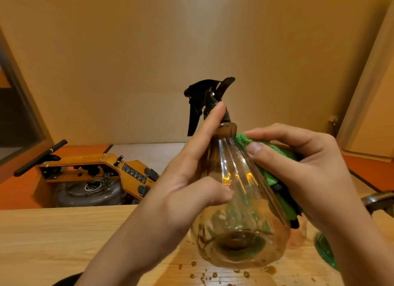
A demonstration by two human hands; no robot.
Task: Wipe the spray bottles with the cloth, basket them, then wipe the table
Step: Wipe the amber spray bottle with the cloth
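A clear amber spray bottle (238,211) with a black trigger head is lifted above the wooden table (53,238), tilted with its base toward me. My left hand (187,179) grips its body, index finger stretched up along the neck. My right hand (307,174) pinches a green cloth (275,157) and presses it against the bottle's right shoulder. A green bottle (325,251) shows partly at the lower right, behind my right wrist, and a pale orange bottle (298,236) stands half hidden behind the held one.
Brown droplets and a wet patch (215,273) lie on the table under the bottle. Beyond the table's far edge, a wooden rowing machine with a water tank (89,179) sits on the floor. A dark rounded object (64,280) peeks in at the bottom edge.
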